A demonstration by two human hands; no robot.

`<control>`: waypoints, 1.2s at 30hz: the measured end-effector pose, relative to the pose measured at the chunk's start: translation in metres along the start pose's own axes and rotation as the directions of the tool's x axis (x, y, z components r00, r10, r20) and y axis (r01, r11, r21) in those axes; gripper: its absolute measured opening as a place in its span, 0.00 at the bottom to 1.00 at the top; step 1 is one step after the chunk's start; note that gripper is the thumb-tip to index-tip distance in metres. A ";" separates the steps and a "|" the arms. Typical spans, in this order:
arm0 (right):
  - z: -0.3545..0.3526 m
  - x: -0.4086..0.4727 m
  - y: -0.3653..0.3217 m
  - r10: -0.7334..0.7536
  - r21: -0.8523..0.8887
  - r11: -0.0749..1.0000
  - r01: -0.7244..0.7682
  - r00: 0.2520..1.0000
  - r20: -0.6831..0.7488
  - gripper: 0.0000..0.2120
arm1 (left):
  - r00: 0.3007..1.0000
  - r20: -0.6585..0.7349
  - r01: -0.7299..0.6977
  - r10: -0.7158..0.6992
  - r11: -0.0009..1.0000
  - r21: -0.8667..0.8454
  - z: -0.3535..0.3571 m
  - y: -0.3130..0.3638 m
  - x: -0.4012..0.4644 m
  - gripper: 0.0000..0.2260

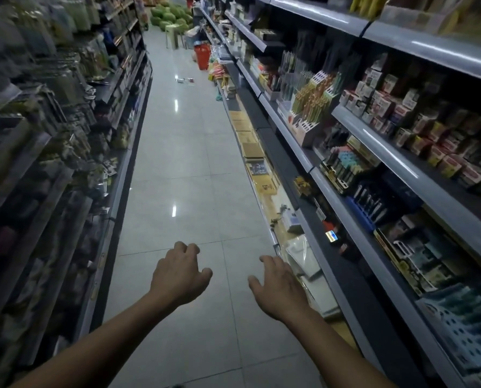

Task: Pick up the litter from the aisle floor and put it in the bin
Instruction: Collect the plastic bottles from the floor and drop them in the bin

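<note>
Small pieces of litter (185, 80) lie on the pale tiled aisle floor (183, 169), far ahead of me. A red bin (202, 56) stands further back at the right side of the aisle. My left hand (179, 273) hangs over the floor in the near foreground with loosely curled fingers and holds nothing. My right hand (275, 287) reaches forward beside it, fingers relaxed and empty, close to the lowest right shelf. Both hands are far from the litter.
Stocked shelves line both sides: blurred packets on the left shelving (66, 135), stationery and boxes on the right shelving (359, 135). Goods spill onto the floor by the right shelf (219, 74). A pale stool (173, 37) and green melons (172, 14) sit at the aisle's end.
</note>
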State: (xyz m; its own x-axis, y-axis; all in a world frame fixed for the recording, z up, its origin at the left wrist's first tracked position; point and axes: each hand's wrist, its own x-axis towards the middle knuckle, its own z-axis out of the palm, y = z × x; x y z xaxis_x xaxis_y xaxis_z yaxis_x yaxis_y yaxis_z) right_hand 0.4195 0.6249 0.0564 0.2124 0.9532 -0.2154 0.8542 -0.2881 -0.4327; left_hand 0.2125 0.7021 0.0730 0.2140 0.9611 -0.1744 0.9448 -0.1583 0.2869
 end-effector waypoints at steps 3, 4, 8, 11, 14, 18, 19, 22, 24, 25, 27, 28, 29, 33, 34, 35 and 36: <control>0.003 0.047 -0.019 -0.026 -0.014 1.000 0.026 0.999 0.023 0.29 | 0.999 0.004 0.039 -0.039 0.999 -0.019 -0.003 -0.021 0.033 0.27; 0.005 0.064 -0.027 -0.037 -0.020 0.999 0.038 0.999 0.030 0.29 | 0.999 0.004 0.051 -0.051 0.998 -0.022 -0.004 -0.030 0.046 0.27; 0.016 0.134 -0.071 -0.068 -0.053 0.996 0.071 0.996 0.052 0.29 | 0.994 0.002 0.108 -0.108 0.993 -0.036 -0.017 -0.078 0.098 0.27; 0.023 0.177 -0.105 -0.071 -0.069 0.995 0.077 0.994 0.078 0.29 | 0.990 0.010 0.142 -0.142 0.989 -0.039 -0.030 -0.116 0.134 0.26; 0.027 0.218 -0.133 -0.058 -0.065 0.996 0.064 0.995 0.077 0.28 | 0.990 0.000 0.138 -0.138 0.990 -0.041 -0.048 -0.147 0.177 0.26; 0.029 0.260 -0.154 -0.025 -0.036 0.999 0.028 0.998 0.063 0.28 | 0.992 0.013 0.129 -0.129 0.991 -0.036 -0.066 -0.173 0.234 0.26; 0.028 0.273 -0.155 -0.006 -0.026 1.000 0.007 0.998 0.059 0.28 | 0.992 0.022 0.124 -0.123 0.992 -0.032 -0.069 -0.176 0.252 0.26; 0.022 0.291 -0.155 0.021 -0.022 1.000 -0.020 0.999 0.045 0.28 | 0.994 0.026 0.105 -0.105 0.994 -0.032 -0.077 -0.176 0.286 0.25; 0.017 0.314 -0.150 0.047 -0.011 0.999 -0.046 0.998 0.032 0.28 | 0.997 0.031 0.076 -0.076 0.997 -0.024 -0.081 -0.171 0.321 0.25; 0.014 0.326 -0.147 0.059 -0.005 0.998 -0.059 0.998 0.027 0.28 | 0.997 0.033 0.067 -0.066 0.997 -0.025 -0.084 -0.167 0.340 0.25; 0.007 0.353 -0.140 0.082 0.008 0.997 -0.082 0.996 0.022 0.28 | 0.998 0.042 0.049 -0.047 0.998 -0.028 -0.088 -0.157 0.376 0.25; 0.004 0.369 -0.136 0.089 0.015 0.996 -0.089 0.996 0.014 0.28 | 0.998 0.042 0.039 -0.038 0.999 -0.027 -0.089 -0.152 0.395 0.26; 0.001 0.385 -0.132 0.096 0.020 0.995 -0.096 0.995 0.010 0.28 | 0.999 0.043 0.032 -0.031 0.999 -0.023 -0.089 -0.147 0.413 0.26; -0.015 0.459 -0.119 0.103 0.046 0.994 -0.103 0.995 0.003 0.28 | 0.999 0.044 0.022 -0.022 1.000 -0.001 -0.095 -0.124 0.489 0.26; -0.020 0.480 -0.117 0.098 0.050 0.994 -0.098 0.995 0.004 0.28 | 0.999 0.044 0.027 -0.027 1.000 -0.004 -0.097 -0.118 0.508 0.26; -0.026 0.500 -0.115 0.094 0.057 0.994 -0.094 0.996 0.009 0.28 | 0.998 0.045 0.034 -0.034 0.999 -0.008 -0.100 -0.112 0.526 0.26; -0.031 0.520 -0.114 0.090 0.065 0.994 -0.091 0.996 0.018 0.28 | 0.998 0.046 0.041 -0.041 0.999 -0.009 -0.103 -0.108 0.542 0.26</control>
State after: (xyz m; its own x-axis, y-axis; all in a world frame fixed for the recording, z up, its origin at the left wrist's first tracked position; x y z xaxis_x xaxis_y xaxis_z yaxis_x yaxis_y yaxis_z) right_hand 0.4475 1.1563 0.0209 0.2803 0.9214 -0.2691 0.7989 -0.3793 -0.4668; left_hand 0.2015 1.2634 0.0442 0.1862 0.9555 -0.2287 0.9507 -0.1164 0.2876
